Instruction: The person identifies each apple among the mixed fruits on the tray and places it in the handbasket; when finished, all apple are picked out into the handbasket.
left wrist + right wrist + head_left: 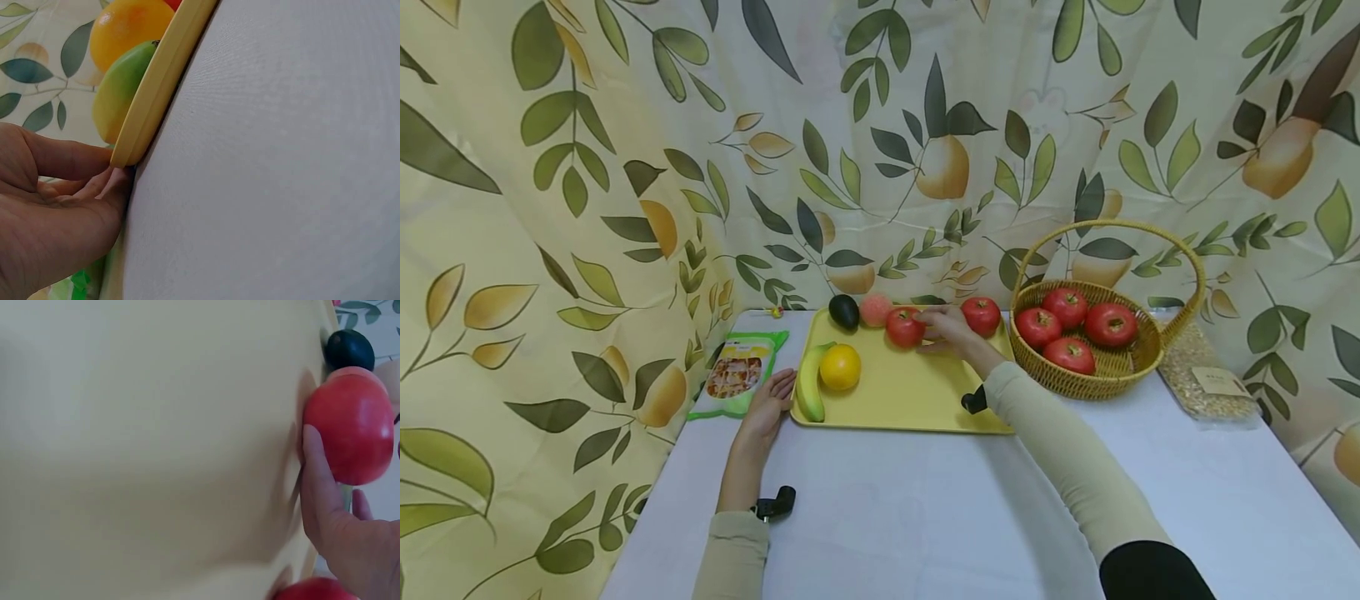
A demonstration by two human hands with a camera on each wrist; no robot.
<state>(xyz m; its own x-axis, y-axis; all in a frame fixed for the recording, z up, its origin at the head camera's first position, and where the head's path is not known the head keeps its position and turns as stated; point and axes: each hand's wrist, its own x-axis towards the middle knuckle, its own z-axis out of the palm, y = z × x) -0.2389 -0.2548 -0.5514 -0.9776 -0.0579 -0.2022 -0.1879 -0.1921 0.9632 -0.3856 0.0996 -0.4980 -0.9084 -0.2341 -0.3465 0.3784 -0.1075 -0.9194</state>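
A yellow tray (925, 408) lies on the white table. My left hand (769, 406) holds its left rim, thumb at the front corner and fingers lower down, as the left wrist view shows. At the back of the tray my right hand (951, 329) grips a red apple (905, 327) from its right side. In the right wrist view the fingers lie along this apple (350, 428). Left of it sit a pink peach (875, 309) and a dark avocado (844, 312). A banana (808, 385) and an orange (840, 367) rest near the left hand. Another red apple (981, 316) sits to the right.
A wicker basket (1075, 387) with a tall handle stands right of the tray, with several red apples inside. Beside it lies a clear bag of grain (1210, 375). A green-edged food packet (737, 375) lies left of the tray. Patterned curtain (820, 167) hangs behind the table.
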